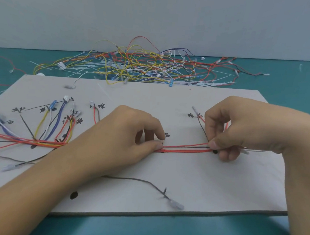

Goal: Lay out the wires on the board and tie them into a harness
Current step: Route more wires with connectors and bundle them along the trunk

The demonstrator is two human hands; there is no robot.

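Note:
A grey board with handwritten marks lies on the teal table. Along its middle runs a bundle of red and dark wires. My left hand pinches the bundle near the board's centre, thumb and fingers pressed on it. My right hand pinches the same bundle further right, at a black dot, where a dark and a red wire branch up. On the left, yellow, white, blue and red branch wires fan out toward the marks. A loose dark wire with a clear terminal lies near the front edge.
A tangled pile of spare wires and white cable ties lies behind the board against the grey wall. Stray red wires sit at the far left of the table. A black dot marks the board's front left.

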